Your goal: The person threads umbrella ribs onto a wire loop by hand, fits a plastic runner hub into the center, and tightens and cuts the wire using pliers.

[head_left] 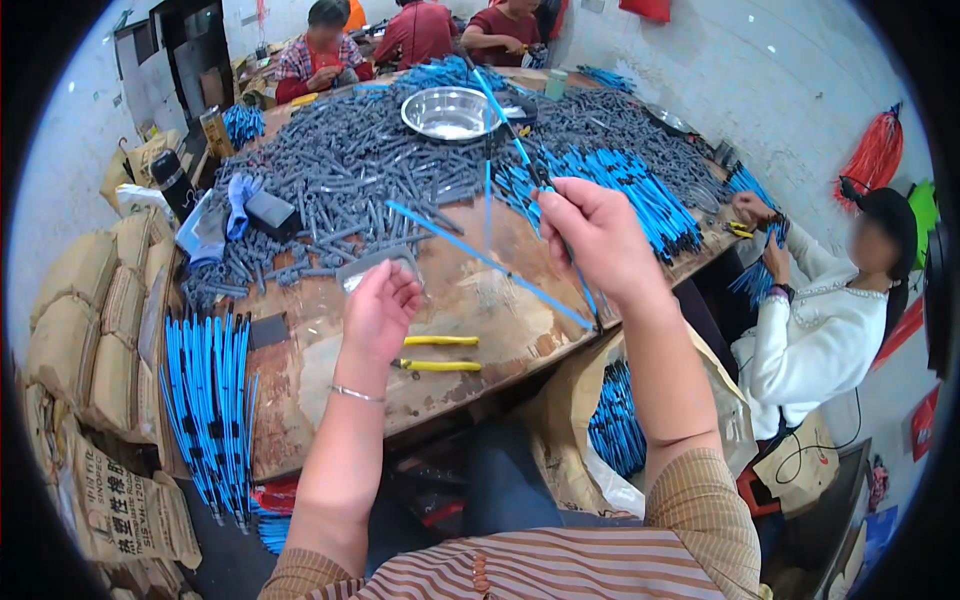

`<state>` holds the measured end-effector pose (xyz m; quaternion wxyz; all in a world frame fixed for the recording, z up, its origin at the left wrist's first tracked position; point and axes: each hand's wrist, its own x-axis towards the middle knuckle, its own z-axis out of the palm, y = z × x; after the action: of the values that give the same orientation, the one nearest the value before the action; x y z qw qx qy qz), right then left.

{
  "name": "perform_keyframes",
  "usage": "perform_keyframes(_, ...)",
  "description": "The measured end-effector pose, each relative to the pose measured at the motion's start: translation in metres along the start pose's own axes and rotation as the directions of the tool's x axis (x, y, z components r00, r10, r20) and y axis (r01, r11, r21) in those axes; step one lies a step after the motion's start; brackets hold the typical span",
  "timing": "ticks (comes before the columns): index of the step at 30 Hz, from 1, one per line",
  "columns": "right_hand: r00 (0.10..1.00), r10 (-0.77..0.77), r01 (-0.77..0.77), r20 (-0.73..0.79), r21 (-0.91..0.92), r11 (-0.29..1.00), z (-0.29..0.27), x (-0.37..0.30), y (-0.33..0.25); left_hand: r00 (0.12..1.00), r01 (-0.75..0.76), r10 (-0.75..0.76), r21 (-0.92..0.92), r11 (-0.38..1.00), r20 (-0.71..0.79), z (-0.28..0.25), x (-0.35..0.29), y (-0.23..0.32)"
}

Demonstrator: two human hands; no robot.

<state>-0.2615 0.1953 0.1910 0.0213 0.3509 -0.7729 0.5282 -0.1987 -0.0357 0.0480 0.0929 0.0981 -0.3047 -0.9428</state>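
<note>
My right hand is raised over the table's near edge, fingers closed round a long thin blue rod with black sections. The rod slants from the upper middle down past my fist. My left hand hovers with loosely curled fingers, and no object shows in it. Behind its fingers is a small clear tray, partly covered. Just right of my left wrist lie yellow-handled pliers. A single blue rod lies slantwise on the wooden table between my hands.
Grey plastic pieces are heaped across the table around a metal bowl. Blue rods lie bundled at right and left. A paper sack of rods stands below my right arm. Co-workers sit at right and the far side.
</note>
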Motion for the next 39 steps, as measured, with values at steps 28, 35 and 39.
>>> perform_keyframes(28,0.944,-0.228,0.32,0.24,-0.482,0.816,0.142,-0.087,0.117,0.781,0.147,-0.147,0.05,0.988,0.608,-0.019,-0.083,-0.004)
perform_keyframes(35,0.996,-0.057,0.005,-0.068,-0.598,0.802,0.057,-0.006,0.165,0.886,0.242,-0.228,0.018,0.97,0.403,0.004,-0.013,-0.022)
perform_keyframes(39,0.994,0.001,-0.096,-0.109,-0.865,0.492,0.023,0.074,0.213,0.853,0.24,-0.223,0.024,0.971,0.472,-0.002,-0.008,-0.02)
